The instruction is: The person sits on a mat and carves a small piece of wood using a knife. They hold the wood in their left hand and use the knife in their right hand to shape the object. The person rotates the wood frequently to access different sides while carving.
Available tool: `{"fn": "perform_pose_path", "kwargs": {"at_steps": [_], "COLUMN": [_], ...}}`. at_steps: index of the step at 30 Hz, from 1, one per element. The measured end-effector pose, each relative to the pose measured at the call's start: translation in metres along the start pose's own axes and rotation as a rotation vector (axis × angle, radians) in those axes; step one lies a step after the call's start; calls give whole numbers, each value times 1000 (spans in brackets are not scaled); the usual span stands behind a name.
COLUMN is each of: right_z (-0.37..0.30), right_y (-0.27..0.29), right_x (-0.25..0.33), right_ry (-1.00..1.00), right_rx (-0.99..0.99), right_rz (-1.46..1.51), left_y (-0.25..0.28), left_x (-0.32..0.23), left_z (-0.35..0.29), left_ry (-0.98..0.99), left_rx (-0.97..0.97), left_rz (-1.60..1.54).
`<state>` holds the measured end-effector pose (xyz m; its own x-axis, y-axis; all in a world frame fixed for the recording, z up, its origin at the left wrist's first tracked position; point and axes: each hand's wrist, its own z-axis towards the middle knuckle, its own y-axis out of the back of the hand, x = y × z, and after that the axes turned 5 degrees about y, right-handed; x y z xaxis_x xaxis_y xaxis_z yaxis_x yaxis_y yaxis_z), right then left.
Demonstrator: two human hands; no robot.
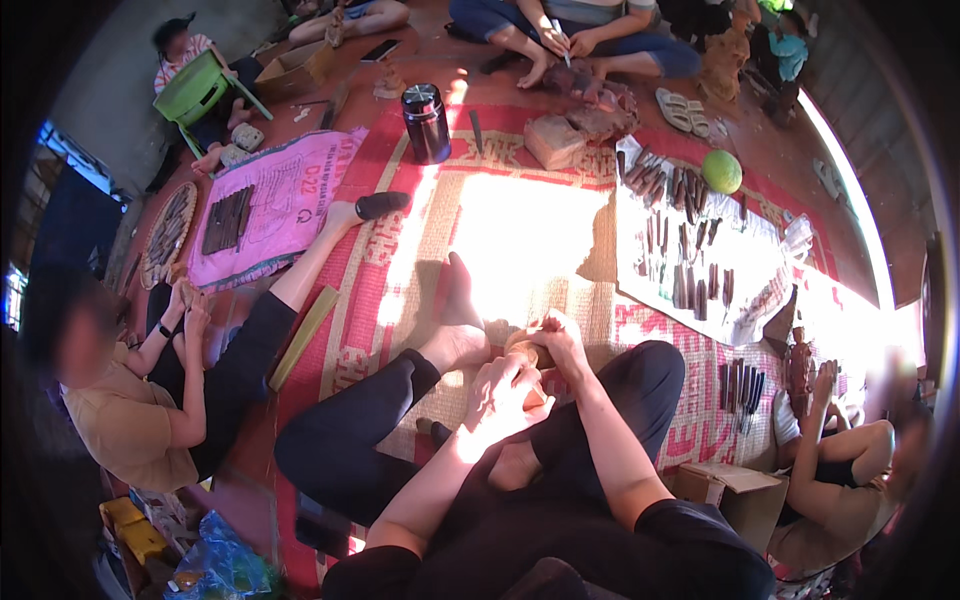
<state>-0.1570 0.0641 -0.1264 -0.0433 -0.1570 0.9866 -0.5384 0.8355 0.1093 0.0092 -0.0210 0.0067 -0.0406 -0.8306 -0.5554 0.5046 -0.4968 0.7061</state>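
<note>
I sit cross-legged on a woven mat (400,300) and hold a small tan, wooden-looking piece (530,350) over my lap. My left hand (498,400) is closed around its near part, the back of the hand in bright sun. My right hand (558,343) is bent over the far end, its fingers pressed against the piece. Both hands nearly touch. My fingers cover most of the piece, so its full shape is hidden. Whether the right hand also holds something thin cannot be made out.
Carving tools (690,250) lie in rows on a white cloth to the right, near a green ball-shaped thing (721,171). Ahead stand a dark thermos (426,125) and a wood block (553,142). A cardboard box (730,495) is at my right. People sit on both sides and ahead.
</note>
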Motion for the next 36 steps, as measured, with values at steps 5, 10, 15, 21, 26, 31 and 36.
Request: {"fn": "perform_pose_path", "kwargs": {"at_steps": [5, 10, 15, 21, 26, 31, 36], "right_z": [1, 3, -11, 6, -13, -8, -12], "right_y": [-5, 7, 4, 11, 4, -2, 4], "right_x": [29, 6, 13, 0, 11, 37, 21], "right_ry": [-12, -42, -77, -45, -82, -82, -31], "right_rx": [-140, -83, 36, -148, 44, -112, 23], "right_rz": [-320, 8, 60, 24, 71, -325, -46], "left_y": [-4, -7, -10, -11, -10, -11, -11], "left_x": [-8, -13, -10, -18, -12, -14, -16], "left_z": [0, -5, -4, -3, -8, -9, -12], "left_ry": [-83, -85, -101, -125, -74, -134, -93], "left_rx": [72, 31, 62, 78, 67, 106, 49], "left_rz": [-24, 26, 4, 24, 1, 2, -1]}}
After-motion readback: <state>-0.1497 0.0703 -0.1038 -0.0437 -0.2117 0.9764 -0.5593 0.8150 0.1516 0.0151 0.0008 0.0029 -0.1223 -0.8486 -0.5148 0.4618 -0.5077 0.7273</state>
